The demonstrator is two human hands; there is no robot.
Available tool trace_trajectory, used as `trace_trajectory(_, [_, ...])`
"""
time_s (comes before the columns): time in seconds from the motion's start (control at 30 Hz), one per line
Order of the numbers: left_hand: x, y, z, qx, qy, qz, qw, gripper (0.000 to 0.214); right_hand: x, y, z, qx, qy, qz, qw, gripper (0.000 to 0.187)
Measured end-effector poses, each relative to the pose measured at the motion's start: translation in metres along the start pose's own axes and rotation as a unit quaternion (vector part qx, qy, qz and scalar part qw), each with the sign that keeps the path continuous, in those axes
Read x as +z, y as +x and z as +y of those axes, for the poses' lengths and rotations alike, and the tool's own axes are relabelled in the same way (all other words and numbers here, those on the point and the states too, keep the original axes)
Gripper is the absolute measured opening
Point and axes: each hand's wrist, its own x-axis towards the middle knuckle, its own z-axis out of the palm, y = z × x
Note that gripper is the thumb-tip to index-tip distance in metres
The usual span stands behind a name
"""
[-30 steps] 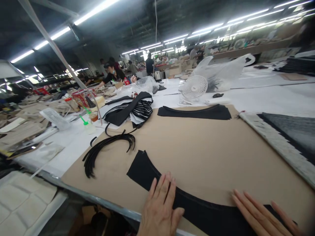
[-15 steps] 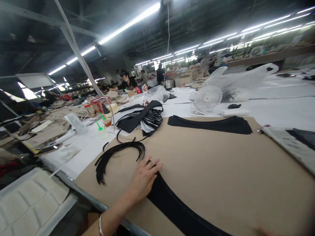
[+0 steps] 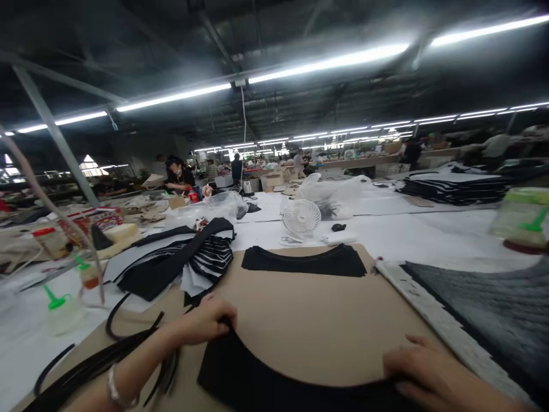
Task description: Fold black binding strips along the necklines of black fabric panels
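Brown board [image 3: 309, 320] beneath black fabric [image 3: 257, 377], strip-lit workshop

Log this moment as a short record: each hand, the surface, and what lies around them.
Left hand: fingers curled on the left corner of the curved black piece
Right hand: rests on that piece's right end
Surface: brown sheet on a white table
Left of the piece: black strips
Far edge of sheet: second black piece
Beyond: fan, striped cloth, green-capped bottle
Right: grey cloth
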Motion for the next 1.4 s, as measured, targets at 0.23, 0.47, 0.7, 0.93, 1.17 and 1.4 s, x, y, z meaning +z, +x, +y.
trace_trajectory(0.23, [-0.053, 0.152, -0.031, -0.043, 0.030, 0.084, 0.995, 0.027, -0.075, 0.128, 0.059, 0.038, -0.165, 0.078, 0.982, 0.028])
trace_trajectory(0.47, [-0.048, 0.232, -0.057, -0.111, 0.060, 0.206, 0.970, 0.033, -0.074, 0.212, 0.099, 0.076, -0.225, 0.120, 0.964, 0.020])
trace_trajectory(0.7, [-0.008, 0.228, -0.028, -0.086, 0.116, 0.330, 0.933, 0.047, -0.073, 0.207, 0.088, 0.066, -0.216, 0.192, 0.955, 0.033])
trace_trajectory(0.93, [0.069, 0.195, 0.039, 0.100, 0.052, 0.308, 0.945, 0.040, -0.088, 0.053, 0.069, 0.074, -0.147, 0.047, 0.985, 0.022])
trace_trajectory(1.17, [0.115, 0.144, 0.163, 0.291, -0.096, 0.180, 0.935, 0.032, -0.083, -0.193, 0.039, 0.232, -0.091, 0.017, 0.968, 0.008])
trace_trajectory(1.4, [0.148, 0.085, 0.342, 0.475, -0.089, 0.079, 0.872, 0.057, -0.024, -0.287, 0.002, 0.304, -0.122, 0.101, 0.939, 0.044])
